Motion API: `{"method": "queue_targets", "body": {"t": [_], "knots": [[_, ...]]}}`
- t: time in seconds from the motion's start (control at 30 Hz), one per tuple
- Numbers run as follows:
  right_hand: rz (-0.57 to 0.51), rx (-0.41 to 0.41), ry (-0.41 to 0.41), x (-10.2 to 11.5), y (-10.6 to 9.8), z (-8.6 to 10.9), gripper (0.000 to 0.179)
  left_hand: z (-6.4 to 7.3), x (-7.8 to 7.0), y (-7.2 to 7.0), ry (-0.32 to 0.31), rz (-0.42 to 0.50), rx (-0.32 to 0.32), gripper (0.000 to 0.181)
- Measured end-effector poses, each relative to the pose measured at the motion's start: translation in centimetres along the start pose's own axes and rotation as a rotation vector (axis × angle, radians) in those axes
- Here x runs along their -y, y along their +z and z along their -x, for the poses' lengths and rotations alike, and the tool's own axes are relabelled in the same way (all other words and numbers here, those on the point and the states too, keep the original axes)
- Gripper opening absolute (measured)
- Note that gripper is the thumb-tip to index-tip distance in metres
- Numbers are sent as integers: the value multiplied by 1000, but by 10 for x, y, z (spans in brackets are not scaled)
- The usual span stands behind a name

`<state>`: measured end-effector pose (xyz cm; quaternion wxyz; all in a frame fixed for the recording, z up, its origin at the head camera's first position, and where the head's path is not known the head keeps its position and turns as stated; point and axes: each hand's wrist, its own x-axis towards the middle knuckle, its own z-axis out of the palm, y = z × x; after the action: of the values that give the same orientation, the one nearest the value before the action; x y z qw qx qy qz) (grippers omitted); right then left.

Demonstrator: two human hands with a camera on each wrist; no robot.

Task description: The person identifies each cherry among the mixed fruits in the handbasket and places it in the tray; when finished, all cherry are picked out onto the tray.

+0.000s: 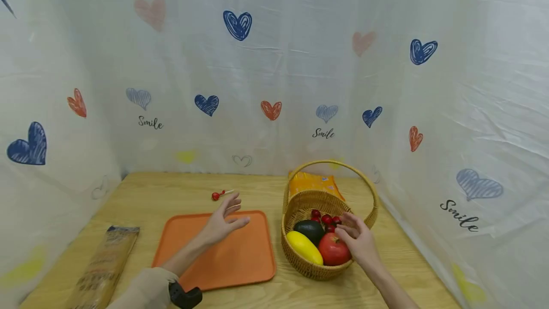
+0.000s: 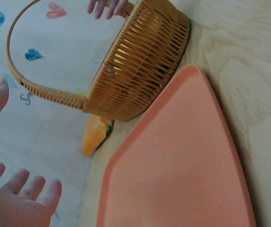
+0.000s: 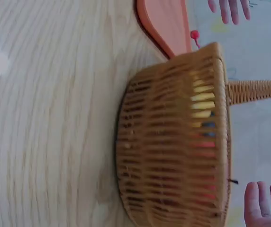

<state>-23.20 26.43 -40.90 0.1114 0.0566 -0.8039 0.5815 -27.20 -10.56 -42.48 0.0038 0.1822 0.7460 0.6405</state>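
My left hand hovers over the orange tray with fingers spread and nothing held. In the left wrist view, its thumb and fingers stand apart. At the right rim of the wicker basket, my right hand reaches in beside the red pomegranate, fingers loosely bent and overlapping it. The right wrist view shows the fingers straight above the rim. A yellow oblong fruit, a dark green avocado and several red cherries also lie in the basket.
A red lollipop lies behind the tray. To the tray's left is a long brown package. Behind the basket sits an orange packet, and the basket's tall handle arches above. Curtains printed with hearts surround the wooden table.
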Motion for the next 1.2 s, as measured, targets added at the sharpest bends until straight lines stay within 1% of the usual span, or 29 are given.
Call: {"method": "queue_targets", "body": {"t": [0.03, 0.1, 0.13, 0.2, 0.27, 0.3, 0.33, 0.37, 0.4, 0.47, 0.53, 0.57, 0.6, 0.7, 0.8, 0.97, 1.0, 1.07, 1.13, 1.2], "knots": [[27, -18, -19, -1, -3, 0, 48, -1, 0, 1, 11, -2, 2, 78], [70, -81, -43, -1, -12, 0, 40, -2, 1, 2, 25, -14, 2, 78], [96, -133, -48, -1, -17, 0, 35, -3, 0, 4, 31, -17, 5, 78], [153, -274, -52, 0, -29, 0, 27, -6, -2, 6, 35, -23, 17, 78], [186, -387, -36, 2, -40, -1, 28, -8, -5, 10, 37, -25, 35, 77], [201, -415, -25, 3, -46, -3, 31, -10, -6, 12, 38, -24, 45, 77], [217, -423, -16, 4, -51, -4, 35, -12, -8, 15, 39, -22, 52, 77], [226, -400, -14, 4, -56, -7, 40, -14, -9, 17, 39, -21, 60, 76], [223, -351, -15, 5, -60, -11, 46, -16, -10, 20, 42, -15, 70, 76], [198, -227, -30, 5, -67, -17, 56, -20, -13, 26, 48, 5, 84, 74], [146, -131, -60, 4, -71, -24, 55, -26, -15, 32, 55, 12, 96, 73], [125, -106, -77, 3, -72, -27, 52, -28, -17, 36, 66, 20, 109, 72], [116, -98, -97, 1, -72, -29, 48, -31, -18, 39, 74, 25, 118, 72], [112, -113, -154, -3, -70, -34, 38, -39, -22, 50, 91, 25, 141, 71], [133, -136, -182, -7, -66, -36, 36, -45, -25, 62, 102, 34, 165, 71], [159, -181, -191, -9, -59, -40, 34, -60, -27, 88, 92, 45, 203, 69], [164, -192, -193, -4, -58, -38, 32, -62, -32, 94, 91, 43, 216, 68], [172, -207, -198, 0, -56, -37, 30, -70, -34, 108, 82, 29, 232, 65], [159, -200, -195, 1, -57, -35, 31, -77, -37, 121, 75, 14, 253, 63], [124, -180, -188, 0, -58, -34, 34, -85, -37, 132, 69, -6, 262, 62]]}}
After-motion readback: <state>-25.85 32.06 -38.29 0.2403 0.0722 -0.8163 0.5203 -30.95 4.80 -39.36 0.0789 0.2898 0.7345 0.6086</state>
